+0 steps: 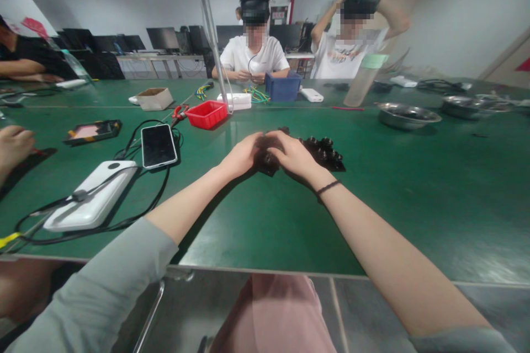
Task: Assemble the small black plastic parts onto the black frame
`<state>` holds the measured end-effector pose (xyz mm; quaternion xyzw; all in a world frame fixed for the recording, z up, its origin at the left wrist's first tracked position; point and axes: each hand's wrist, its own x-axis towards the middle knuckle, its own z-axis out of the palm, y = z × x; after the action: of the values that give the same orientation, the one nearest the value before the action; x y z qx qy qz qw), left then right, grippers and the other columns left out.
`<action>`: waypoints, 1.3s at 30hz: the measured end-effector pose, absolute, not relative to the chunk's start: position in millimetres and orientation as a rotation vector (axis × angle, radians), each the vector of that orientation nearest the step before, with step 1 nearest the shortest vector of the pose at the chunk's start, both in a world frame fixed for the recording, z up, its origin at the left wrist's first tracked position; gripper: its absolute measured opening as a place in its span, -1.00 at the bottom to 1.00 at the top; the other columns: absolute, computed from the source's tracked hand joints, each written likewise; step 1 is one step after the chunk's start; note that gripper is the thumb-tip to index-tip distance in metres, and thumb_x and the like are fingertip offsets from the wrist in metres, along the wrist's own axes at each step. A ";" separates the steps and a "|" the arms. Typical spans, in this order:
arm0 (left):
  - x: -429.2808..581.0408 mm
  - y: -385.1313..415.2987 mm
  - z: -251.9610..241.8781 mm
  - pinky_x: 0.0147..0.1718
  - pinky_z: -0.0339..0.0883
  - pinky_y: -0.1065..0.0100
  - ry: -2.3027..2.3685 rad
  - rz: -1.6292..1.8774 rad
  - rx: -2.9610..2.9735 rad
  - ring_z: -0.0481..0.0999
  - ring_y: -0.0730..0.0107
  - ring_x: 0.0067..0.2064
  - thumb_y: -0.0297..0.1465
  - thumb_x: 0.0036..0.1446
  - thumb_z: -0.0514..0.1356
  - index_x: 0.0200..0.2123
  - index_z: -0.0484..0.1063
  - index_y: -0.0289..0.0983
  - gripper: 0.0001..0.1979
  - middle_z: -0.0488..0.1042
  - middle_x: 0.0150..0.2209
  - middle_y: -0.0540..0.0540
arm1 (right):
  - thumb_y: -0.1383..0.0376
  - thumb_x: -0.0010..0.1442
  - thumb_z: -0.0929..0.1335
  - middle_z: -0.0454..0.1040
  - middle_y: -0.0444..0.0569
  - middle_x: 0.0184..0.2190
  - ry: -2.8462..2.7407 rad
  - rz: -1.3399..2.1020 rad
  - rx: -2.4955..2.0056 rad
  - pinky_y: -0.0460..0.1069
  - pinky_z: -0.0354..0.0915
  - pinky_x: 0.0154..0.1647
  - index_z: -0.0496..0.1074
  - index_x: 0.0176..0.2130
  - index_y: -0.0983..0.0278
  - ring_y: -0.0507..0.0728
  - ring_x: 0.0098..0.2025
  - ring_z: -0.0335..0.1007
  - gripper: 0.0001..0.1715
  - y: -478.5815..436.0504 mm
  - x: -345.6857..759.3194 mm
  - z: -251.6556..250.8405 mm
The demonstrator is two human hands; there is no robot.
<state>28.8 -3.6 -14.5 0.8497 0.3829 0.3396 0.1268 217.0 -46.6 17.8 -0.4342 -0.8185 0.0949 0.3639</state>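
Observation:
Both hands meet over several dark parts on the green table (pixel 265 231). My left hand (pixel 245 153) curls round the left side of a black board (pixel 268 166) with small round pieces on it. From the right, my right hand (pixel 293 155) closes over the same board, its thumb pointing left across the top. Most of the fingertips are hidden behind the hands and the board. Just right of my right hand, another dark board (pixel 325 153) with several round black knobs lies flat on the table. Whether the two boards are joined, I cannot tell.
To the left lie a phone (pixel 158 146), a white power bank (pixel 93 196) and looped black cables. A red bin (pixel 207 115), a blue bin (pixel 283 86), a bottle (pixel 364 81) and a metal bowl (pixel 409 116) stand farther back. Co-workers sit across; another person's hand (pixel 14 146) rests at left.

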 end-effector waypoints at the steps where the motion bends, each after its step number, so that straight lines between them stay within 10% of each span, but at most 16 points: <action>1: 28.9 -3.7 -14.5 0.24 0.27 0.03 1.109 0.994 2.476 0.36 0.14 0.26 -0.52 0.21 0.02 0.21 0.23 -0.37 -0.51 0.35 0.22 -0.32 | 0.43 0.23 0.31 0.52 0.10 0.03 -2.107 0.244 -1.120 0.18 0.34 0.14 0.37 0.03 0.27 0.22 0.09 0.46 -0.64 -46.9 217.0 17.9; 39: 26.6 -5.0 -14.2 0.17 0.34 0.07 1.040 1.092 2.546 0.43 0.18 0.19 -0.57 0.19 0.04 0.19 0.25 -0.35 -0.53 0.39 0.16 -0.32 | 0.41 0.24 0.33 0.53 0.13 0.03 -2.098 0.223 -1.153 0.20 0.35 0.14 0.39 0.05 0.28 0.24 0.09 0.46 -0.64 -46.7 216.3 19.0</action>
<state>26.6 -5.0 -14.2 0.8569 0.3499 0.3676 0.0909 216.3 -46.7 19.0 -0.4473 -0.8140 0.0865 0.3602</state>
